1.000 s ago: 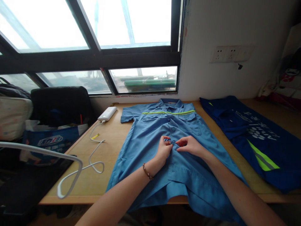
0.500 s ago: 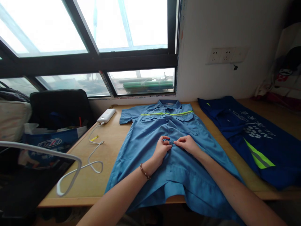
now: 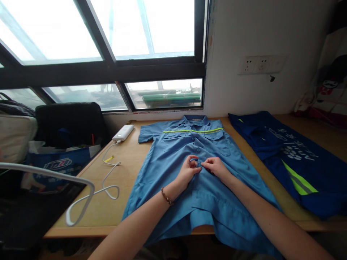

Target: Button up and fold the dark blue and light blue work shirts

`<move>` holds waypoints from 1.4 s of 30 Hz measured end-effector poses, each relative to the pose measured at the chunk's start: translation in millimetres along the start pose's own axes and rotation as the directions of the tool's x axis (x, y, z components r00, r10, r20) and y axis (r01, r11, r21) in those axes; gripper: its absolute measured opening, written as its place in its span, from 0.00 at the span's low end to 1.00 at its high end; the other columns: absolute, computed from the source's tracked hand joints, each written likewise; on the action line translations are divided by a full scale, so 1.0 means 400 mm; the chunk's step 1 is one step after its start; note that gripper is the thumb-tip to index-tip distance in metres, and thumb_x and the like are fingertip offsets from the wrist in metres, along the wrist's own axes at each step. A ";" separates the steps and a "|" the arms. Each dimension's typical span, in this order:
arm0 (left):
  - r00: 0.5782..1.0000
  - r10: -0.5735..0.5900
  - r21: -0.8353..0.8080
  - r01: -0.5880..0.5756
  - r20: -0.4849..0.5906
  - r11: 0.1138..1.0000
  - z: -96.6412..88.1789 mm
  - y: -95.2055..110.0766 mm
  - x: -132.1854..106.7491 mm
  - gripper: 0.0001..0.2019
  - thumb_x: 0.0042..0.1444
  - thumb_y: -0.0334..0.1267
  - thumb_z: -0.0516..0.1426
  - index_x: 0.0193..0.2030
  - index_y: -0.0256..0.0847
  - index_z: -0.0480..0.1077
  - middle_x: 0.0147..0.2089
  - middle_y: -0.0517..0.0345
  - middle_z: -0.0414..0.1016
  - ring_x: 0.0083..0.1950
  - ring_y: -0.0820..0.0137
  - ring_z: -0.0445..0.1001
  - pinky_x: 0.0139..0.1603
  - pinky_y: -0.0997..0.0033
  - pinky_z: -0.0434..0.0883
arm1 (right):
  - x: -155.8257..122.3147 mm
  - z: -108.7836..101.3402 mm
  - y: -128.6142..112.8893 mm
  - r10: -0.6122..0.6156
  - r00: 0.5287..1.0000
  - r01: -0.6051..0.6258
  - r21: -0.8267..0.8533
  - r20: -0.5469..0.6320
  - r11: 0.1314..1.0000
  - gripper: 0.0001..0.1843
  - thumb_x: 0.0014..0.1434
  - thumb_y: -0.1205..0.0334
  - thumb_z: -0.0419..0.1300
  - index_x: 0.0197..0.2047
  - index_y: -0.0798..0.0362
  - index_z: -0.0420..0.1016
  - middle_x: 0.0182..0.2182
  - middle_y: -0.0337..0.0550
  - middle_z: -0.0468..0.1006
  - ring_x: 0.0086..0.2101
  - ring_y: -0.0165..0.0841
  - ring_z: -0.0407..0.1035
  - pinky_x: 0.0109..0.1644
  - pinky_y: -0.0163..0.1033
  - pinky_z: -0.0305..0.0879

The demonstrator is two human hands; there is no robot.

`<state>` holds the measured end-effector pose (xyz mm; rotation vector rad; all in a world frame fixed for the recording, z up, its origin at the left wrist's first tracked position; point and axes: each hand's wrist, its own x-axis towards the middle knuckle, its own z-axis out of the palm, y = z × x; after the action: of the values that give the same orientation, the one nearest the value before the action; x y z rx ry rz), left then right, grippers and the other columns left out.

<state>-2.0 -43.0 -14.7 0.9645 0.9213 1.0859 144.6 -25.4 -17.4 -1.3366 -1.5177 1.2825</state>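
A light blue short-sleeved work shirt (image 3: 168,173) lies front up, collar away from me, its lower hem hanging over the near table edge. A yellow-green stripe crosses its chest above two flap pockets. At the middle of the front placket, my left hand (image 3: 187,171) pinches the cloth between thumb and fingers. Close on its right, my right hand (image 3: 217,167) grips the same bit of placket with its fingertips. Whether a button sits between the fingers is hidden. One button (image 3: 198,149) shows just above my hands.
On the wooden table (image 3: 130,180), a white power bank (image 3: 123,133) with a looping white cable (image 3: 104,187) lies left. A dark blue garment (image 3: 271,144) lies right. Beyond the table's left side stand a black chair (image 3: 70,122) and a blue bag (image 3: 59,169). A window and wall rise behind.
My left thumb and fingers have shifted slightly right along the pinched placket, towards my right fingertips. Both hands keep hold of the shirt, which stays in place.
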 end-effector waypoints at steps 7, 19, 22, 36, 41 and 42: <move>0.999 0.038 0.099 -0.039 0.014 0.994 -0.003 -0.005 0.006 0.19 0.33 0.30 0.63 0.36 0.38 0.65 0.20 0.69 0.58 0.22 0.80 0.59 0.24 0.80 0.56 | 0.006 -0.003 0.007 0.019 0.999 -0.019 0.002 0.027 1.000 0.15 0.44 0.52 0.59 0.20 0.56 0.68 0.15 0.35 0.65 0.16 0.24 0.55 0.19 0.31 0.50; 0.968 0.223 0.539 -0.250 0.116 0.805 -0.015 -0.031 0.019 0.09 0.42 0.30 0.57 0.33 0.37 0.67 0.23 0.64 0.63 0.24 0.77 0.60 0.24 0.78 0.57 | -0.198 0.094 -0.099 -0.339 0.913 0.398 -0.667 0.225 0.629 0.13 0.47 0.51 0.57 0.26 0.52 0.64 0.26 0.39 0.69 0.29 0.31 0.62 0.31 0.35 0.54; 0.953 0.257 0.601 -0.301 0.161 0.740 -0.018 -0.021 0.015 0.08 0.43 0.31 0.57 0.34 0.37 0.68 0.23 0.65 0.61 0.24 0.78 0.59 0.25 0.78 0.57 | -0.249 0.115 -0.089 -0.296 0.939 0.315 -0.780 0.174 0.540 0.09 0.46 0.57 0.57 0.31 0.52 0.64 0.31 0.41 0.69 0.35 0.36 0.61 0.33 0.37 0.54; 0.921 0.298 0.655 -0.389 0.252 0.647 -0.042 -0.008 0.114 0.08 0.46 0.34 0.56 0.35 0.36 0.67 0.22 0.66 0.60 0.23 0.78 0.59 0.23 0.79 0.57 | -0.207 0.088 -0.060 -0.326 0.932 0.314 -0.808 0.161 0.498 0.11 0.40 0.74 0.51 0.30 0.52 0.63 0.33 0.42 0.67 0.37 0.36 0.58 0.39 0.38 0.53; 0.895 0.307 0.713 -0.443 0.322 0.544 -0.029 0.011 0.179 0.08 0.44 0.33 0.58 0.34 0.35 0.68 0.22 0.65 0.62 0.24 0.77 0.60 0.24 0.79 0.58 | -0.119 0.028 -0.037 -0.376 0.868 0.495 -0.628 0.324 0.601 0.10 0.41 0.70 0.56 0.30 0.53 0.65 0.31 0.39 0.68 0.35 0.33 0.59 0.39 0.36 0.55; 0.894 0.305 0.727 -0.444 0.327 0.523 -0.024 0.011 0.190 0.08 0.43 0.32 0.58 0.33 0.35 0.68 0.23 0.64 0.63 0.24 0.77 0.61 0.25 0.79 0.59 | -0.105 0.020 -0.031 -0.393 0.853 0.522 -0.583 0.344 0.623 0.09 0.42 0.69 0.57 0.31 0.53 0.66 0.31 0.39 0.68 0.35 0.33 0.59 0.39 0.36 0.56</move>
<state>4.0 33.1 -22.7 2.0618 1.1066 0.9110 142.2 -67.5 -3.7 -1.1011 -2.4098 0.5374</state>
